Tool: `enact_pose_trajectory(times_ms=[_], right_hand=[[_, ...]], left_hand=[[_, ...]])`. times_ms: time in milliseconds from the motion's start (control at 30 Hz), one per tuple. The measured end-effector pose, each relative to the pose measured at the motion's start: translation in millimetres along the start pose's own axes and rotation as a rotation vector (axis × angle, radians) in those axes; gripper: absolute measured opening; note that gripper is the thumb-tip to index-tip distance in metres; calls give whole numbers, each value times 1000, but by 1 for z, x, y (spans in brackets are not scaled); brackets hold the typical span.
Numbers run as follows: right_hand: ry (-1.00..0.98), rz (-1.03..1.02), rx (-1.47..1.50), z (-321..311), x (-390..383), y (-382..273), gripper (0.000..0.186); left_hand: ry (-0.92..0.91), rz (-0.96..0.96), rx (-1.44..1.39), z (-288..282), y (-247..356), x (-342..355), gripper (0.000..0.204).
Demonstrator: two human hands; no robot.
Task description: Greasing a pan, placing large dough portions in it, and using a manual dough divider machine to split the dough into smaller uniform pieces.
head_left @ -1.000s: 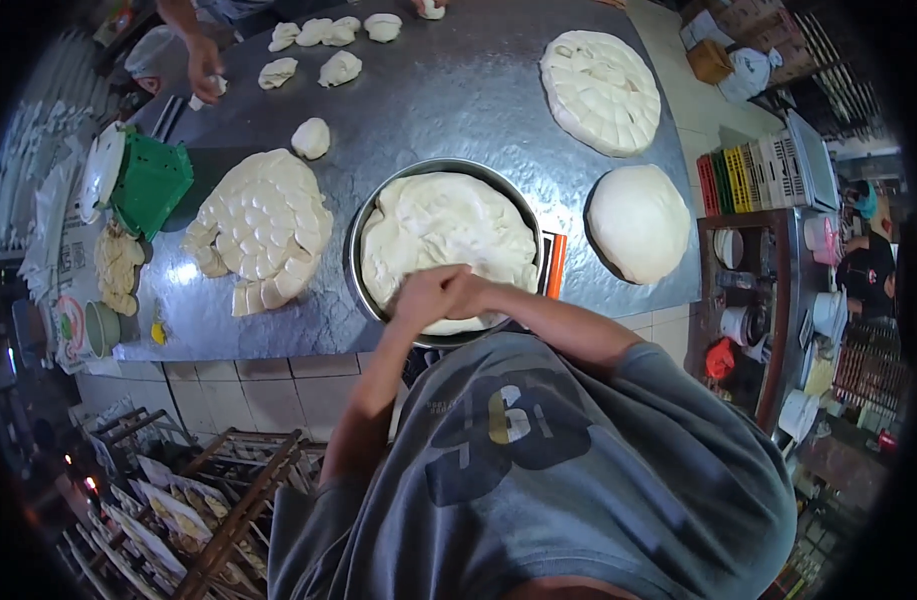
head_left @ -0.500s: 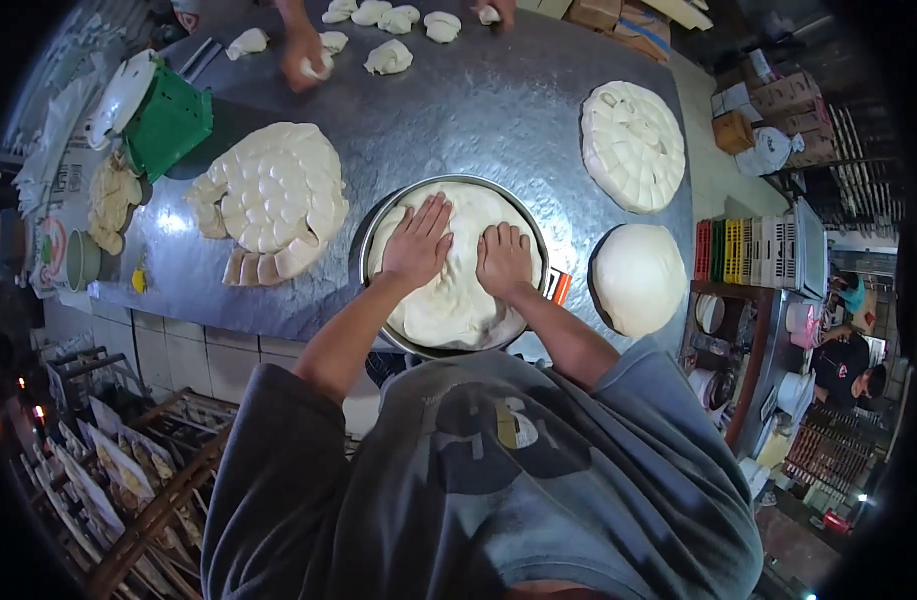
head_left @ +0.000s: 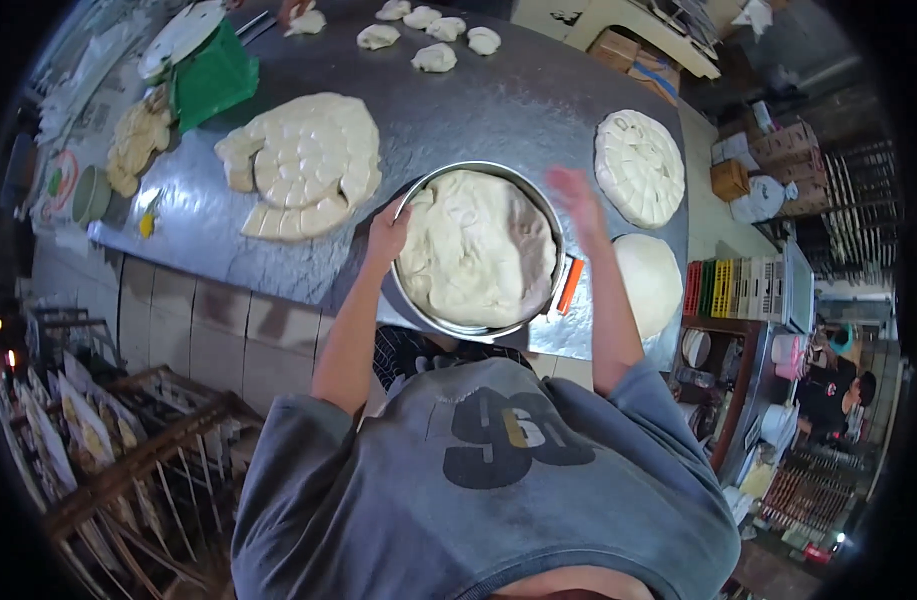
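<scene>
A wide round metal pan point(head_left: 414, 303) stands at the near edge of the table, filled with a lumpy mass of pale dough point(head_left: 468, 245). My left hand point(head_left: 388, 235) grips the pan's left rim, its fingertips partly hidden at the wall. Off the pan's right side is my right hand point(head_left: 580, 205), blurred by motion, with its fingers stretched out and nothing visible in it. An orange and white box-like item point(head_left: 570, 287) lies between the pan and my right forearm. Behind that forearm sits a smooth round dough point(head_left: 650, 285), partly covered.
Scored dough rounds lie left point(head_left: 313, 165) and far right point(head_left: 640, 168) on the metal table point(head_left: 498, 120). Several dough lumps point(head_left: 435, 58) are at the back, near another person's hand point(head_left: 291, 12). A green scale point(head_left: 213, 80) stands left; a rack point(head_left: 158, 430) is lower left.
Both hands have come off the dough: the left now holds the pan's rim, the right has lifted away rightward. The view has shifted, and the other person's hands have moved toward the far left.
</scene>
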State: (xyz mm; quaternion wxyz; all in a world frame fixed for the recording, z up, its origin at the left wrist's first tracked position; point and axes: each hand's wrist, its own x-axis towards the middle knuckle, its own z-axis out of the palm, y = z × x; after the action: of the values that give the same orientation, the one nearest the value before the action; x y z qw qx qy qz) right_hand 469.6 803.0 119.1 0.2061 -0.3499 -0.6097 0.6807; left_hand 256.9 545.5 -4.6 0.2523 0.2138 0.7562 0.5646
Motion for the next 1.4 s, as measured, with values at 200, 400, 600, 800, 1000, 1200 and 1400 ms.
enact_pose_trajectory(times_ms=[200,400,600,800,1000,1200,1400], right_hand=[[237,401,-702,-111,-45,82,70],[-108,346,-561,-65,-38,62,62],[-346,458,-374,12,-133,55,52],[-544,71,-814,78,-258,215,62],[-747,238,-915,138,-440,374,53],[-635,507,-866,193,-600,459,49],[-311,866,-627,164,-696,534,66]], left_hand=[[344,-61,51,48,0,-124,32],[879,-388,-120,121,-8,-274,35],[751,-352,-1429,154,-119,-396,52],[1061,-363,-1694,159,-170,-598,46],[1490,-515,-1576,157,-266,-825,52],[1497,-586,-1194,86,-334,-963,59],[1563,-646,-989,18,-406,-1014,58]])
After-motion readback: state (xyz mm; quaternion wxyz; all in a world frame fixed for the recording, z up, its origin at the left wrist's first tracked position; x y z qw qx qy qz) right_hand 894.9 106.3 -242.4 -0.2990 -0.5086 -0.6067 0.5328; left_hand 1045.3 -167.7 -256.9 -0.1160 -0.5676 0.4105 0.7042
